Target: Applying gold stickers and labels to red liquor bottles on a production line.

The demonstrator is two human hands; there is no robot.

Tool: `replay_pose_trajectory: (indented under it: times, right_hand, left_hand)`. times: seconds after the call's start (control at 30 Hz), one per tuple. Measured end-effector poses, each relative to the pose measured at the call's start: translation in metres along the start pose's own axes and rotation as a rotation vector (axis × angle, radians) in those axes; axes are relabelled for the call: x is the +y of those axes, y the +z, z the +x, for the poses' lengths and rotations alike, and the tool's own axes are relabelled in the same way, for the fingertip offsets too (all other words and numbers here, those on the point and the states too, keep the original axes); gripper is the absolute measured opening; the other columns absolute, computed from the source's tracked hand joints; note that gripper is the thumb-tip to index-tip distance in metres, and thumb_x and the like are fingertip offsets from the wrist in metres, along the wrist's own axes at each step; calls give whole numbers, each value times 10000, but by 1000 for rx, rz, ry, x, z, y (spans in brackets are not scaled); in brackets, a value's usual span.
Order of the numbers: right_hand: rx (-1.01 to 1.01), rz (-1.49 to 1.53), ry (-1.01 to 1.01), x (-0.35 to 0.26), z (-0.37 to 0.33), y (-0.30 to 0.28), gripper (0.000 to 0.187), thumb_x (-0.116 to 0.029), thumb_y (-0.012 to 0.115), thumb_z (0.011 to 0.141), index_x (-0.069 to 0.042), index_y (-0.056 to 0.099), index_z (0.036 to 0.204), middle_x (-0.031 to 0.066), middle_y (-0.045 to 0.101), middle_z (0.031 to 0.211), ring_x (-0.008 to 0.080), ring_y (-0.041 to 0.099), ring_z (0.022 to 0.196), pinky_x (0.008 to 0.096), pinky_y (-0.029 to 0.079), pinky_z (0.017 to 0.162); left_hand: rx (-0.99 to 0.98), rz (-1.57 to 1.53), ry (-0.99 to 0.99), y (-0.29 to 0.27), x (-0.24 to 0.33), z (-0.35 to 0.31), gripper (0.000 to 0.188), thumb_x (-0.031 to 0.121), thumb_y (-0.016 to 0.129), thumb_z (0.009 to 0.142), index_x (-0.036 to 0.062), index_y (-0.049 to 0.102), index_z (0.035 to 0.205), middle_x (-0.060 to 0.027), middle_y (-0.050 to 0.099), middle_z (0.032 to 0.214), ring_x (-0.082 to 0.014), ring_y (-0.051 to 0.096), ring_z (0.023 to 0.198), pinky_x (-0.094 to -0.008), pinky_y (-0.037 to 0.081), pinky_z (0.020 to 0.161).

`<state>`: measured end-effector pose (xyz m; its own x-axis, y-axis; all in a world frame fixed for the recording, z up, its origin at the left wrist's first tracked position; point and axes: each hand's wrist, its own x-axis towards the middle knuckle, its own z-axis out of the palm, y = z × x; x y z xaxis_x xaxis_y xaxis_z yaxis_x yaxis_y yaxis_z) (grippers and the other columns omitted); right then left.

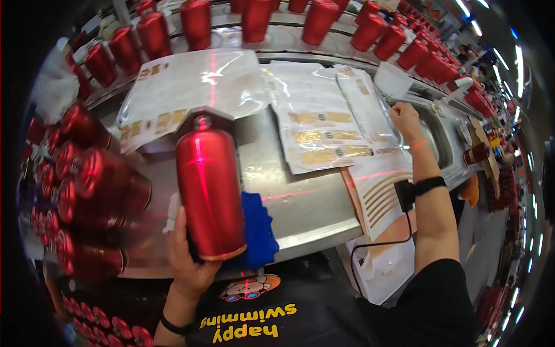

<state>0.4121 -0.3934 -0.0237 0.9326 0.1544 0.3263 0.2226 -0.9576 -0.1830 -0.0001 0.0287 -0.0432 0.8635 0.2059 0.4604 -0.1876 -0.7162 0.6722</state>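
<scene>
A glossy red metal bottle (211, 191) lies at the left of the steel worktop, its narrow neck away from me against a dark angled bracket (226, 122). Around its near left side, close to the base, my left hand (193, 269) is closed, with a finger along the wall. My right hand (406, 120) is far out to the right, closed, above the corner between a decal sheet (367, 110) and the sink. What its fingers hold, if anything, is hidden. Gold strips mark the nearer decal sheet (324, 118). A blue cloth (258, 231) is right of the bottle.
Several red bottles (107, 179) crowd the left side. More red tumblers (257, 20) line the conveyor behind. A large clear-backed sheet (193, 87) lies at the back left. The steel sink (442, 136) and a white tub (393, 80) are at the right.
</scene>
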Motion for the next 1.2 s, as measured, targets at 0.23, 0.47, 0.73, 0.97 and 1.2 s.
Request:
replay_pose_trajectory:
  times: [0.23, 0.47, 0.73, 0.97, 1.2]
  right_hand:
    - [-214, 334, -609, -163, -70, -84, 72, -61, 618, 783, 1, 610, 818, 174, 630, 1038, 338, 620, 909, 377, 481, 797]
    - [-375, 604, -1090, -300, -131, -136, 83, 3, 627, 756, -1, 606, 836, 170, 601, 1038, 358, 594, 948, 410, 490, 825]
    - [-291, 579, -1171, -327, -145, -133, 118, 11, 646, 744, -7, 603, 852, 154, 579, 1043, 349, 581, 930, 407, 490, 789]
    - [-254, 988, -932, -299, -160, -87, 386, -242, 773, 807, -35, 619, 1094, 123, 596, 1109, 227, 592, 964, 306, 480, 766]
    - [-322, 1236, -631, -301, -181, -76, 115, -107, 702, 862, -23, 634, 903, 102, 564, 1138, 158, 554, 926, 263, 453, 748]
  left_hand:
    - [-34, 106, 58, 1, 13, 15, 991, 471, 757, 773, -86, 295, 1451, -238, 498, 1361, -370, 538, 1142, -485, 351, 1036]
    - [-5, 136, 95, -4, 10, 7, 957, 462, 719, 809, -72, 269, 1464, -264, 423, 1409, -408, 449, 1241, -495, 284, 1090]
    - [2, -129, 160, -22, 36, 63, 561, 324, 687, 846, 38, 495, 1289, -255, 458, 1347, -417, 409, 1229, -487, 277, 1073]
    - [165, -373, 38, -5, 40, 64, 101, 158, 631, 899, 70, 651, 945, -211, 541, 1317, -332, 460, 1198, -418, 307, 1051]
    - [37, -343, -1, -8, 41, 57, 270, 212, 632, 913, 47, 616, 1127, -220, 472, 1403, -298, 430, 1289, -405, 288, 1089]
